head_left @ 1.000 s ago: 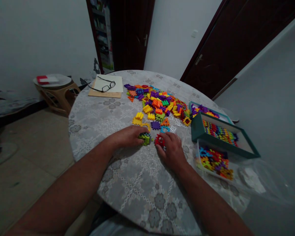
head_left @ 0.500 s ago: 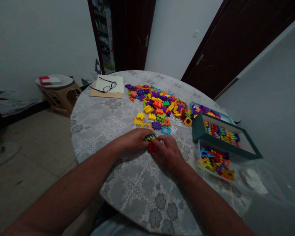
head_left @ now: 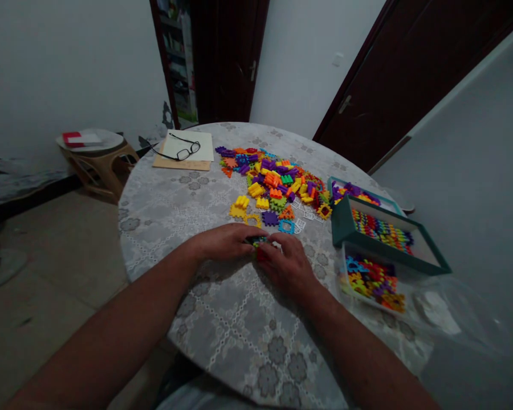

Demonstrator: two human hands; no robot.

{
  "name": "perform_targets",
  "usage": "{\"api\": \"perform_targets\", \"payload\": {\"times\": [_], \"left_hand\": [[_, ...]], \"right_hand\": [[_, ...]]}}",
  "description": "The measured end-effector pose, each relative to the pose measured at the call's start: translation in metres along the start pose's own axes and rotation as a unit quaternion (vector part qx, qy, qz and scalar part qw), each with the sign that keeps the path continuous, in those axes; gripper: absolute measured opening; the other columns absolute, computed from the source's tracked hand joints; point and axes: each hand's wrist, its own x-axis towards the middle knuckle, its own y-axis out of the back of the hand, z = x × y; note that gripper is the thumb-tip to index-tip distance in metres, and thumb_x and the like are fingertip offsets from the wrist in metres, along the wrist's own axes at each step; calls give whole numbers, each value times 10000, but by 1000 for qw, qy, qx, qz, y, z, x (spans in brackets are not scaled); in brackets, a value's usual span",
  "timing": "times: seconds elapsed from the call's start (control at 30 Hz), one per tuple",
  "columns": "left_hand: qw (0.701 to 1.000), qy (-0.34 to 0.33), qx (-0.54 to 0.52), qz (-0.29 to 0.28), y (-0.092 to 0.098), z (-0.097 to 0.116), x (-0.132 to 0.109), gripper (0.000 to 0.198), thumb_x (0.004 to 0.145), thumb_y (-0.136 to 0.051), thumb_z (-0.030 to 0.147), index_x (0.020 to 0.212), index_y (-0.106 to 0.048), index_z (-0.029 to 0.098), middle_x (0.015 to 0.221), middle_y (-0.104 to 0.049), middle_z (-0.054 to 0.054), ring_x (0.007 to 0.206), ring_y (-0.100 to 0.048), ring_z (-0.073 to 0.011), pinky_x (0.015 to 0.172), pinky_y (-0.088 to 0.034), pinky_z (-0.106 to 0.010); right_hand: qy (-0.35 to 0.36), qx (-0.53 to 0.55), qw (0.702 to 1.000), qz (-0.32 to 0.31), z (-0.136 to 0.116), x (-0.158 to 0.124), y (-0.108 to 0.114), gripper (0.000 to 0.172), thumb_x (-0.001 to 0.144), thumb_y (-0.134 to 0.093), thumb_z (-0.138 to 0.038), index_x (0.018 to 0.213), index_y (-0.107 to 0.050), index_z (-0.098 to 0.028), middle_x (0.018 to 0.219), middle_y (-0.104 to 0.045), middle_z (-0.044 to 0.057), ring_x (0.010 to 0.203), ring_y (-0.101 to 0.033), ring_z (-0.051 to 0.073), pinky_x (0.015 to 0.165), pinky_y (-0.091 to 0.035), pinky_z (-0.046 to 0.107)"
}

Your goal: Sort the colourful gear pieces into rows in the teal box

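Note:
Between my two hands are small interlocking plastic building pieces (head_left: 260, 241), green, yellow and red, mostly covered by fingers. My left hand (head_left: 228, 240) grips them from the left with its fingers curled over the top. From the right, my right hand (head_left: 284, 259) pinches the same pieces, its thumb and fingers closed on the red part. Just beyond the hands lie a purple square piece (head_left: 269, 218), a blue frame piece (head_left: 286, 226) and a yellow frame piece (head_left: 253, 220). A large heap of mixed pieces (head_left: 277, 176) spreads behind them.
On the right stand a green box (head_left: 430, 250) with rows of pieces and a clear plastic tub (head_left: 346, 287) of loose pieces. A clear lid (head_left: 461, 313) lies beside it. Eyeglasses (head_left: 183, 154) rest on papers (head_left: 205, 142) at the back left. A stool (head_left: 106, 165) stands left.
Both hands have closed further over the pieces, so less of the green, yellow and red shows. The whole view has shifted slightly; the things on the table lie as before.

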Motion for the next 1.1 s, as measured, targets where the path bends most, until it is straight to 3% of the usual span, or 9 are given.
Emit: {"api": "perform_targets", "payload": {"times": [0.17,0.33,0.57,0.77,0.9,0.97,1.03,1.1], "left_hand": [[1000,-7,-15,0,-1,2,4,585,955,-645,191,1526,-658,321,1499,-751,-62,1344,-687,-297,1190,-506,-464],[999,-3,-35,-8,-4,-2,9,447,999,-689,334,1445,-712,342,1439,-777,-49,1292,-702,-314,1158,-524,-481],[997,43,-54,20,-8,-3,14,719,969,-717,366,1650,-492,415,1588,-696,-23,1408,-649,-325,1186,-517,-506],[998,59,-33,11,-6,-2,14,801,968,-711,410,1688,-392,558,1490,-767,53,1379,-676,-335,1155,-541,-540],[997,57,-42,-21,-5,-7,13,808,958,-730,448,1707,-430,485,1552,-732,-27,1370,-688,-358,1171,-542,-531],[996,55,-57,-30,-6,-9,13,770,958,-739,449,1676,-469,518,1574,-717,4,1365,-694,-355,1187,-536,-549],[996,51,-77,-21,-7,-10,12,712,953,-762,447,1622,-538,538,1564,-723,35,1363,-696,-356,1204,-526,-570],[994,51,-98,-1,-9,-8,12,654,946,-788,452,1578,-620,475,1539,-741,0,1366,-698,-362,1215,-525,-560]], "right_hand": [[-34,32,998,-47,-2,4,0,334,1082,-694,-310,1415,-713,-325,1470,-686,105,1327,-653,293,1103,-584,529],[-73,34,995,-61,2,4,3,513,1017,-780,-326,1505,-628,-286,1528,-629,146,1359,-619,317,1128,-567,547],[-105,21,989,-106,0,2,5,518,1103,-661,-435,1570,-525,-260,1521,-608,150,1304,-629,296,1063,-611,475],[-120,16,983,-140,-7,4,4,479,1150,-551,-386,1596,-449,-246,1377,-664,130,1129,-671,252,903,-639,395],[-124,80,979,-141,-5,3,9,453,1083,-670,-355,1488,-505,-238,1316,-681,106,1122,-682,237,902,-621,373],[-129,107,975,-145,-3,2,10,438,1051,-708,-326,1439,-523,-240,1295,-689,96,1126,-684,235,926,-609,376],[-137,123,971,-149,-1,1,10,424,1043,-712,-318,1420,-533,-248,1308,-689,97,1116,-685,233,931,-597,377],[-142,137,968,-155,0,1,9,414,1041,-709,-330,1411,-543,-248,1322,-687,104,1106,-682,236,932,-585,382]]}}
